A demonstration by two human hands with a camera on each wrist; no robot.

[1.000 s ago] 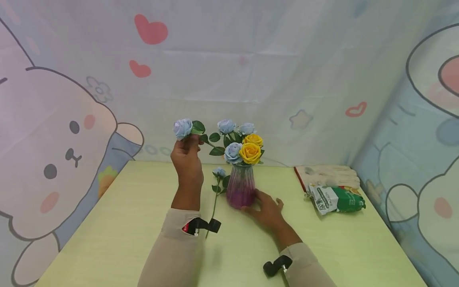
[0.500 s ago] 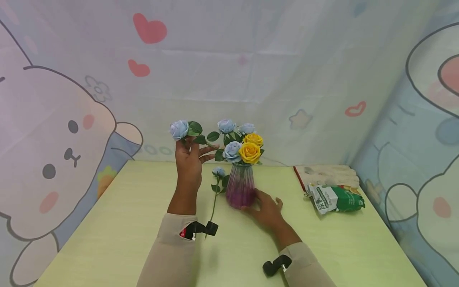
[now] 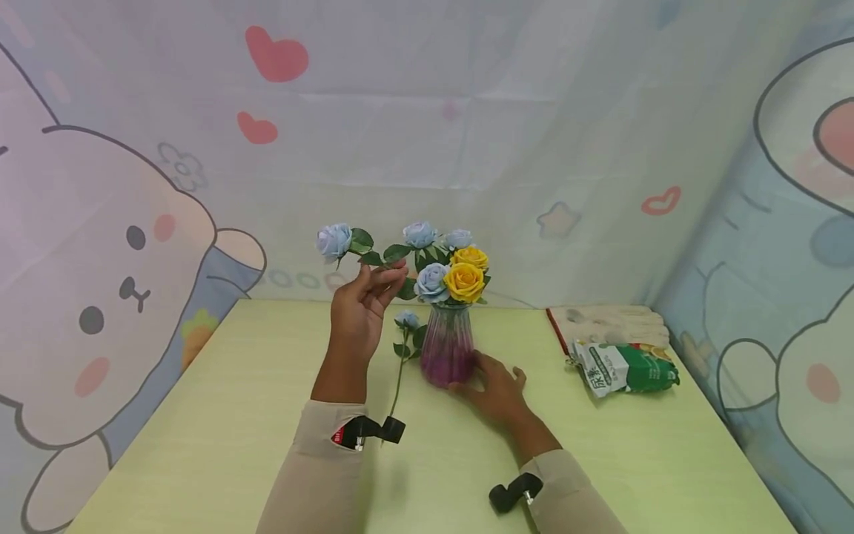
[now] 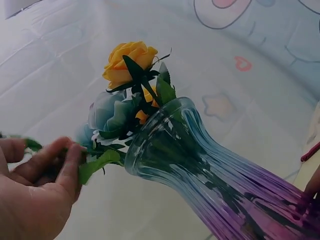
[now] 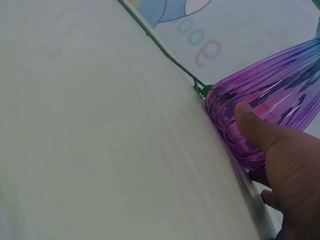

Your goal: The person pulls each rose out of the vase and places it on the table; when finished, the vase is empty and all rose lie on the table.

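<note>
A ribbed glass vase [image 3: 448, 348], clear at the top and purple below, stands on the table holding blue and yellow roses [image 3: 465, 282]. One blue rose [image 3: 333, 242] leans far out to the left, its leafy stem running towards the bunch. My left hand [image 3: 360, 311] pinches that stem between bloom and vase; the left wrist view shows the fingertips beside a green leaf [image 4: 100, 165] near the glass rim. Low on the vase, my right hand [image 3: 497, 389] grips the purple base, with the thumb against the glass in the right wrist view.
Another blue rose [image 3: 407, 320] lies on the table [image 3: 267, 415] left of the vase, its stem pointing towards me. At the right back are pale gloves [image 3: 614, 326] and a green-and-white packet [image 3: 627, 368]. A printed cloth wall [image 3: 507, 148] closes off the back.
My left hand has slid from just under the blue bloom along the stem towards the vase. The leaning rose has shifted slightly left. The right hand stays on the vase.
</note>
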